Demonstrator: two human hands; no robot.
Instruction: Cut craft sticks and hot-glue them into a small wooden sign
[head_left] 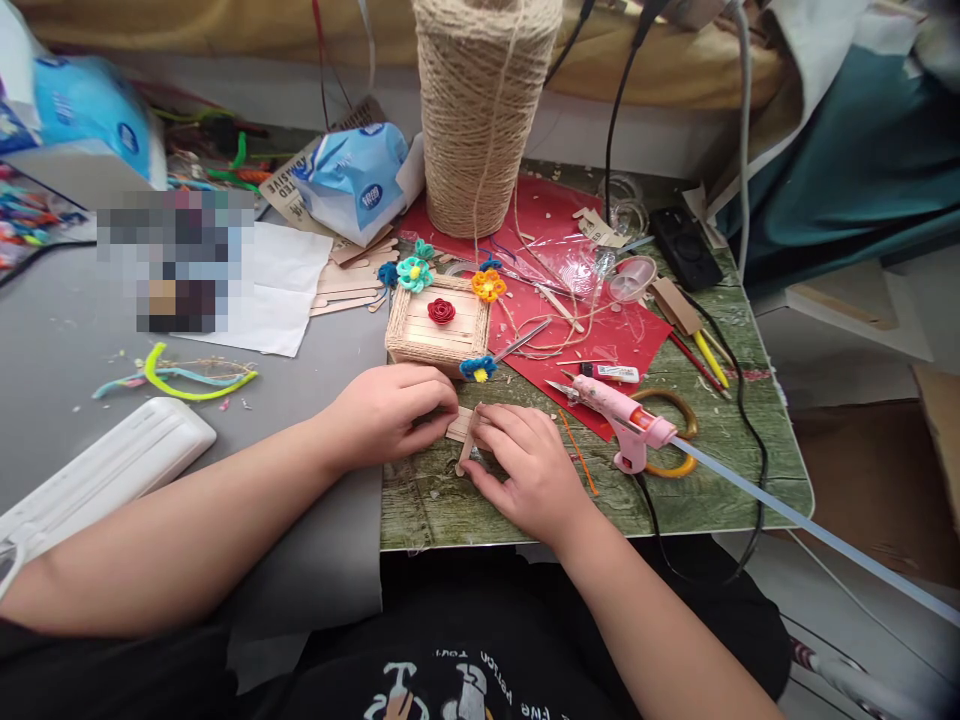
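Just in front of a small box of wooden craft sticks, I have a little piece made of craft sticks [469, 442] low over the green board. My right hand [531, 470] pinches the crosswise stick at its ends, thumb near and fingers far. At the piece's left end, the curled fingers of my left hand [396, 412] close on the flat sticks; their tips are partly hidden. The box [442, 345] has twine-wrapped edges, a red rose [441, 311] on top and blue, teal and orange fuzzy flowers at its corners.
Right of my hands lies a pink glue gun [626, 412] with a long glue stick, beside a tape roll [679, 465]. A tall twine spool [480, 120] stands behind the box on red paper [637, 345]. Loose craft sticks [349, 285] and a tissue pack [352, 185] are at back left.
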